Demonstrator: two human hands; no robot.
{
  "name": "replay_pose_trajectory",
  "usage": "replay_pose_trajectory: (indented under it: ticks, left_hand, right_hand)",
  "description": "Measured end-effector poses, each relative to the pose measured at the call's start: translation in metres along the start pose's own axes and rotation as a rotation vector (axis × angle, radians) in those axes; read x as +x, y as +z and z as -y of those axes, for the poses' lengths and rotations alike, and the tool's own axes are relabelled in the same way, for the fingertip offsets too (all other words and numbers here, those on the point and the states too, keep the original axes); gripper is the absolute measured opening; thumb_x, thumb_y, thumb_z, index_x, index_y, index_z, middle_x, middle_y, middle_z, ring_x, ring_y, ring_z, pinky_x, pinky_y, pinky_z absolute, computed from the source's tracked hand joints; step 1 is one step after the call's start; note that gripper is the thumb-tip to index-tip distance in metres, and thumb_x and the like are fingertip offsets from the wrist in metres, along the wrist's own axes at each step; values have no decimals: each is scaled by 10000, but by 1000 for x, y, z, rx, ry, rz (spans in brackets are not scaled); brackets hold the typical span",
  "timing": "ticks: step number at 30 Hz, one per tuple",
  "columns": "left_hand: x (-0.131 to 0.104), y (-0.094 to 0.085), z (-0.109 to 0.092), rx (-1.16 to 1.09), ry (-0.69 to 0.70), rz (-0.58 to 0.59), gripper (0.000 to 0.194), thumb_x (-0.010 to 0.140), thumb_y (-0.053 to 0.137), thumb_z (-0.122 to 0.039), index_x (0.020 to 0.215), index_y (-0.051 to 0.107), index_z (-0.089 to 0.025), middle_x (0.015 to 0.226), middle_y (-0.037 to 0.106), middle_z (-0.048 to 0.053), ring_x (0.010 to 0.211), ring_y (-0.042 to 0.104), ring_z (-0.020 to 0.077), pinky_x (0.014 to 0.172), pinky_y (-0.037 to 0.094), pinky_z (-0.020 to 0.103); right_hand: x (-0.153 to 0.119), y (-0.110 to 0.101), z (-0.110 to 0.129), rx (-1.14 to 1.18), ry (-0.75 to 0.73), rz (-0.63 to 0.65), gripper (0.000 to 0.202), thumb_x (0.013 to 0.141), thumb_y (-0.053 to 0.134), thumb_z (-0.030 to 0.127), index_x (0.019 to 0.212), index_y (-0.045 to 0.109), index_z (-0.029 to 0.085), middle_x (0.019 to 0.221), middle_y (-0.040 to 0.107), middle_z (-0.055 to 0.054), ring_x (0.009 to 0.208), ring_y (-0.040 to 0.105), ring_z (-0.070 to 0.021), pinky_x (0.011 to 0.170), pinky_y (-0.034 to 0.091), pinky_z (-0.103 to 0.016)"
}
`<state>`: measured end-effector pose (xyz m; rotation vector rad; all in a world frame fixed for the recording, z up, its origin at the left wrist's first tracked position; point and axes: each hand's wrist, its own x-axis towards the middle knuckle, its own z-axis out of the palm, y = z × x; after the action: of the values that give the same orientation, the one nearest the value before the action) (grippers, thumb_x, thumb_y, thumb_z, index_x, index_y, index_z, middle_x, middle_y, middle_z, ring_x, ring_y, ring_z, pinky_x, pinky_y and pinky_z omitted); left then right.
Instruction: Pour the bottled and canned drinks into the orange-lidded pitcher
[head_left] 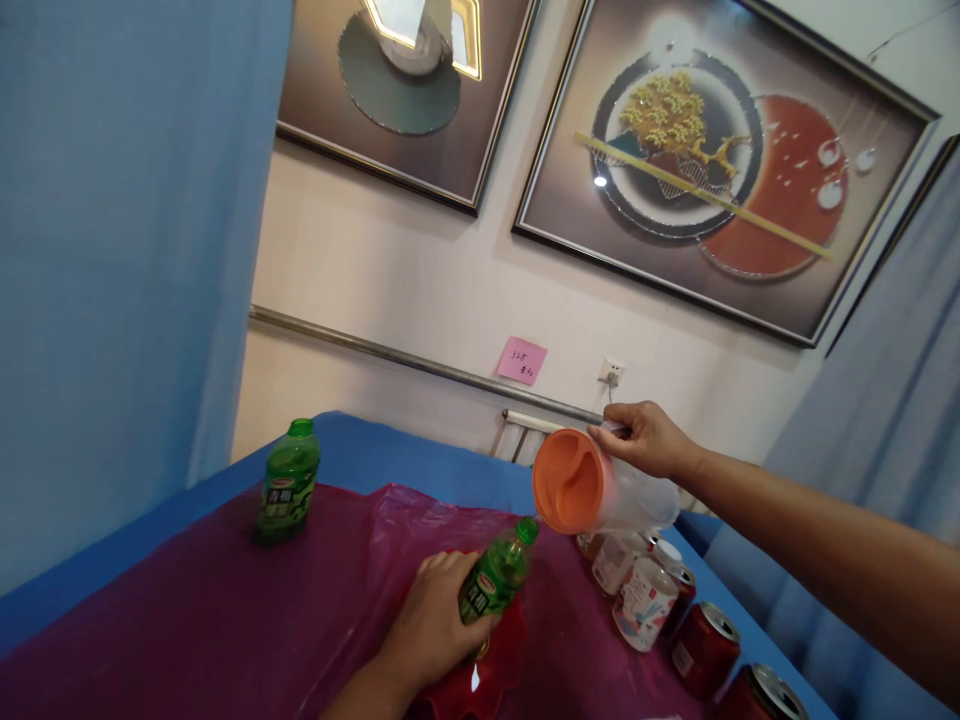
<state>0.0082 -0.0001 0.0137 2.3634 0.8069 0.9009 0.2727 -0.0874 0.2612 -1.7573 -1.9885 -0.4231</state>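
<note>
My left hand (429, 622) is wrapped round a green plastic bottle (498, 572) with a dark label, which leans to the right above a red scalloped dish (511, 650). My right hand (651, 440) grips the handle of a clear plastic pitcher (639, 500). The pitcher is tipped onto its side, with its orange lid (564, 484) facing left, just above and right of the bottle's green top. Whether liquid is flowing between them cannot be made out. A second green bottle (288, 485) stands at the left on the purple plastic sheet (225, 600).
A clear bottle with a printed label (646, 605) stands at the right, near several red cans (705, 650). Blue cloth (405, 455) shows beyond the sheet. A metal rail (390, 355) crosses the wall behind. Blue curtains (127, 250) hang on both sides.
</note>
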Motion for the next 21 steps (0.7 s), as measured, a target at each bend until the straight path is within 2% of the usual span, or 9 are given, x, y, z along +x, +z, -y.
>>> replay_pose_trajectory:
  ticks: [14, 18, 21]
  left_hand:
    - [0, 3, 3, 10, -3, -5, 439, 696, 772, -284, 1120, 682, -216, 1107, 713, 86, 1047, 619, 297, 963, 425, 429]
    - [1, 1, 1, 3, -8, 2, 493, 683, 784, -286, 1155, 672, -201, 1112, 712, 90, 1056, 616, 299, 980, 419, 434]
    - [1, -1, -1, 1, -15, 9, 454, 686, 776, -285, 1123, 681, -202, 1097, 714, 84, 1041, 617, 293, 964, 424, 429]
  right_hand:
    - [0, 0, 0, -2, -4, -9, 448, 843, 554, 497, 564, 318, 237, 516, 317, 62, 510, 277, -95, 490, 222, -254]
    - [0, -1, 1, -7, -3, -4, 449, 842, 552, 501, 562, 320, 237, 511, 322, 60, 507, 278, -96, 490, 225, -256]
    - [0, -1, 1, -7, -9, 1, 452, 847, 548, 505, 562, 323, 236, 510, 323, 59, 505, 281, -95, 490, 228, -257]
